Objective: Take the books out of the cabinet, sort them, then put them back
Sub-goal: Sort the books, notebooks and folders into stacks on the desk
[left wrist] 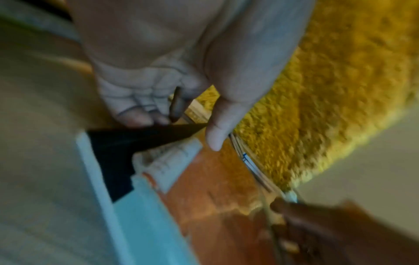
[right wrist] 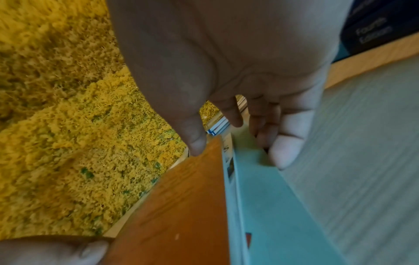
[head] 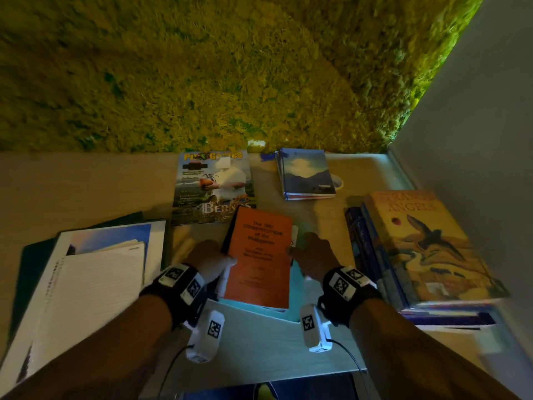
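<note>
Head view: both hands hold the orange book over the desk's near-middle, atop teal books; left hand grasps its left edge, right hand its right edge. Left wrist view: thumb over the orange cover, fingers beneath a black one. Right wrist view: thumb on the orange cover, fingers curled beside the teal book.

Looks like home or office reading corner: moss-style green wall, wood-grain tabletop, stacked books, magazine.
</note>
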Motion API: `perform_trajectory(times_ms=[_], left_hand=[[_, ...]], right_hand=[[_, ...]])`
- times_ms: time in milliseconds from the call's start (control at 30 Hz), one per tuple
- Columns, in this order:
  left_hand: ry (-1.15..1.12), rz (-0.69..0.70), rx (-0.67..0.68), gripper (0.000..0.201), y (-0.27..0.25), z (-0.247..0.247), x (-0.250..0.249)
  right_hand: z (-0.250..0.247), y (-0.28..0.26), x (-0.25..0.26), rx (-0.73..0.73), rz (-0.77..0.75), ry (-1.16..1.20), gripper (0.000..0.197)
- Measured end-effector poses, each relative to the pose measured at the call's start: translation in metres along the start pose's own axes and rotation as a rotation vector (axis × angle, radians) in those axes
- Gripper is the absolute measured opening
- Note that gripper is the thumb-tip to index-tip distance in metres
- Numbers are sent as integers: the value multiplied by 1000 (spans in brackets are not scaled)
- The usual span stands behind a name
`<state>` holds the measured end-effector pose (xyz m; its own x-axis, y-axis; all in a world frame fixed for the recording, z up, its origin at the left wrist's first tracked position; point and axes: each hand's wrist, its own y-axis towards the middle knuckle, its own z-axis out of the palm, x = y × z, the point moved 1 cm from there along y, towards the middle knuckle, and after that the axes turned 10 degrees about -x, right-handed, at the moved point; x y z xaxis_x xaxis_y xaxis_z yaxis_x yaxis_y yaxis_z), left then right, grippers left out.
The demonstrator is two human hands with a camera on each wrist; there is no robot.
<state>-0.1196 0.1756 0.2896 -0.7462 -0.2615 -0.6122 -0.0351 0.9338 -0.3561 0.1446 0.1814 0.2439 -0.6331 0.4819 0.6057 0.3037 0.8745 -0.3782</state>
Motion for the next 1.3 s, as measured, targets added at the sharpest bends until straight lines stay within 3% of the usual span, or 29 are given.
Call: perform_trajectory(times_ms=[67,100,200,333,467,533,600,733,767,800,900,967,1067,1133,1200,1300], left_hand=[[-148,-41,40,7,-3,-3,0],[-230,-48,46,4,-2,-2,3],[-480,-56,37,22,-4,-5,4],[-674,-62,-30,17,12,-36,6],[-867,-33,-54,62,46,-62,17],[-891,-102,-133,42,58,-78,9],[-773,-173,-216,11,70,-91,2],[-612,-176,-254,19,104,-114,-6],[-591,-197,-260,32,113,-120,-6],[-584,-230,-264,41,120,-123,-5],[-486,-267,-269,33,134,-123,0],[-499,-287,-209,35,136,-117,0],[-494,-300,-111,71,145,-102,-3],[-470,-299,-113,82,142,-96,-8],[-587,-278,-100,93,144,-97,-7],[-596,-221,-87,139,164,-90,28]], right_hand=[[-3,-6,7,-4,9,55,107],[-7,-13,14,-10,20,97,99],[-11,-22,27,-33,76,312,67],[-7,-24,47,74,146,606,61],[7,-23,85,270,106,590,56],[16,-11,106,286,73,588,50],[21,4,130,253,39,569,43],[29,43,167,206,-43,442,30],[32,53,172,162,-96,348,29],[38,63,173,111,-154,237,35],[74,120,139,15,-280,-95,74],[79,113,133,9,-341,-233,77],[65,87,143,-12,-375,-349,60],[61,88,144,-14,-381,-363,57],[59,88,145,-15,-398,-366,55],[57,89,142,26,-437,-328,57]])
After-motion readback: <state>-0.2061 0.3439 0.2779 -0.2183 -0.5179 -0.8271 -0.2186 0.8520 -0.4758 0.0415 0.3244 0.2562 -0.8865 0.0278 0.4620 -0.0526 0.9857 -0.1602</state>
